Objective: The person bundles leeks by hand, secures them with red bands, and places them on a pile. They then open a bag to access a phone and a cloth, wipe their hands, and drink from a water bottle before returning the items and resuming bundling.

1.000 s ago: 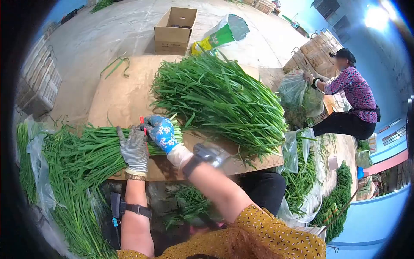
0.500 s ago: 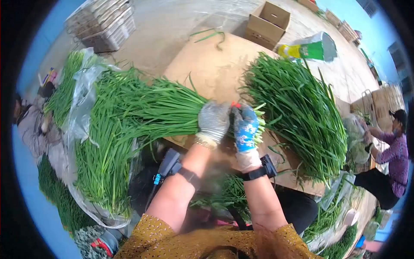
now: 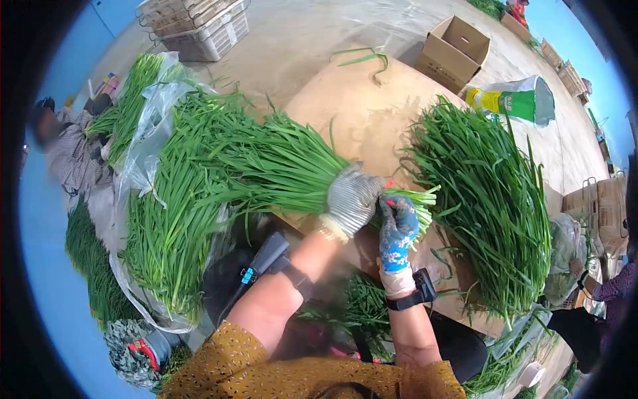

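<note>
My left hand (image 3: 355,198), in a grey striped glove, is wrapped round a bunch of garlic chives (image 3: 289,165) near its cut ends. The long green leaves fan out to the left, over a larger heap of chives (image 3: 169,206) on plastic sheeting. My right hand (image 3: 399,229), in a blue flowered glove, is pinched on a thin red tie (image 3: 390,184) at the bunch, just below the pale stem ends (image 3: 425,198). How far the tie goes round the stems is hidden by my fingers. Another pile of chives (image 3: 482,199) lies on the wooden board (image 3: 332,93) to the right.
Stacked crates (image 3: 216,36) stand at the back left. A cardboard box (image 3: 454,53) and a green-yellow sack (image 3: 515,101) sit beyond the board. One person (image 3: 76,153) is at the left edge, and another person's sleeve (image 3: 617,286) shows at the right.
The view has shifted, so the scene sits further right. My right hand has turned and drawn slightly down from the bunch, fingertips pinched on the red tie. My left hand keeps its grip.
</note>
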